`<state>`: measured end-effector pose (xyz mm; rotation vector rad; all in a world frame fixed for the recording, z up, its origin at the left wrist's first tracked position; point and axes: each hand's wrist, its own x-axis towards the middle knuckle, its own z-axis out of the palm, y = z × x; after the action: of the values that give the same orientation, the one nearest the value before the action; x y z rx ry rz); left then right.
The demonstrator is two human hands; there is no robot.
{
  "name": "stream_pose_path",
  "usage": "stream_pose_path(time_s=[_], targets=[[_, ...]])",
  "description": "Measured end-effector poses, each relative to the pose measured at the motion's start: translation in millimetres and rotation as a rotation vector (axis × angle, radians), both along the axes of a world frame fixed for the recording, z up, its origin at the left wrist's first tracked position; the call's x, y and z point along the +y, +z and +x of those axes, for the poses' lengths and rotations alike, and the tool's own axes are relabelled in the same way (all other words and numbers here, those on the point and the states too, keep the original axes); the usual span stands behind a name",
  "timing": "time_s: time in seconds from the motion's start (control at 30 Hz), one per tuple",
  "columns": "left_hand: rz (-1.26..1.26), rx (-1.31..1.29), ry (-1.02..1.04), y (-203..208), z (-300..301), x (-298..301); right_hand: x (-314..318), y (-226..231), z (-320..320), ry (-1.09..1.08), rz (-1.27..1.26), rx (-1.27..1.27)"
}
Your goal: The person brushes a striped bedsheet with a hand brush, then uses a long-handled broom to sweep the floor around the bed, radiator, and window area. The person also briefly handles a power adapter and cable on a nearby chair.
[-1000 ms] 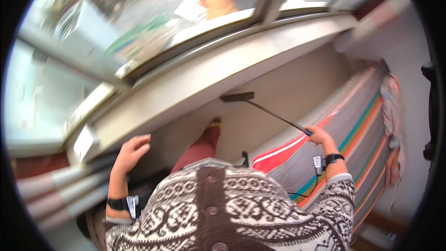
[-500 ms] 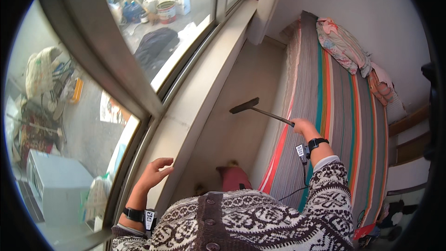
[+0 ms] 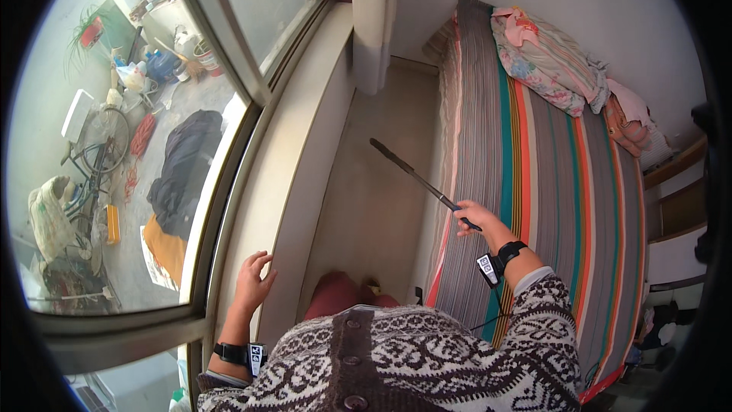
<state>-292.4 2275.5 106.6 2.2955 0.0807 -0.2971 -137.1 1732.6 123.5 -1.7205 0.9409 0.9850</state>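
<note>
My right hand (image 3: 471,218) is closed round the dark grip of a long-handled brush (image 3: 423,183). The brush points away to the far left, its narrow dark head over the floor strip between bed and window ledge. Seen nearly edge-on, the head hides its bristle side. Below that hand lies the bed (image 3: 534,206), spread with a striped cover. Over the pale window ledge (image 3: 284,152), my left hand (image 3: 255,281) is held up with bent fingers apart, holding nothing. Whether it touches the ledge I cannot tell.
Folded floral bedding (image 3: 537,65) and a pillow (image 3: 629,126) lie along the bed's wall side. A curtain (image 3: 372,27) hangs at the ledge's far end. Behind the metal-framed window (image 3: 229,172) stand a bicycle (image 3: 114,141) and clutter. A cable hangs from my right wrist.
My right hand has shifted slightly left, and the brush has turned so its head appears edge-on. My left hand has stayed raised. The view has swung, with more of the window side showing.
</note>
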Motion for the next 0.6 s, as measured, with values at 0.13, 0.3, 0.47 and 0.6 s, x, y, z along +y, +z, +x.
stream_pose_path(time_s=[0.13, 0.3, 0.47, 0.6], targets=[[0.25, 0.014, -0.039, 22.1, 118.3, -16.5, -6.4, -4.9, 115.3, -0.041, 0.006, -0.006], [0.407, 0.061, -0.032, 29.6, 240.0, -45.9, -18.1, 0.9, 224.1, -0.002, -0.072, -0.033], [0.501, 0.006, -0.067, 28.0, 326.6, -64.0, -31.2, -11.1, 341.2, 0.063, -0.05, -0.11], [0.566, 0.294, 0.031, 32.1, 350.9, -71.0, -29.6, -43.5, 426.3, 0.192, -0.151, -0.038]])
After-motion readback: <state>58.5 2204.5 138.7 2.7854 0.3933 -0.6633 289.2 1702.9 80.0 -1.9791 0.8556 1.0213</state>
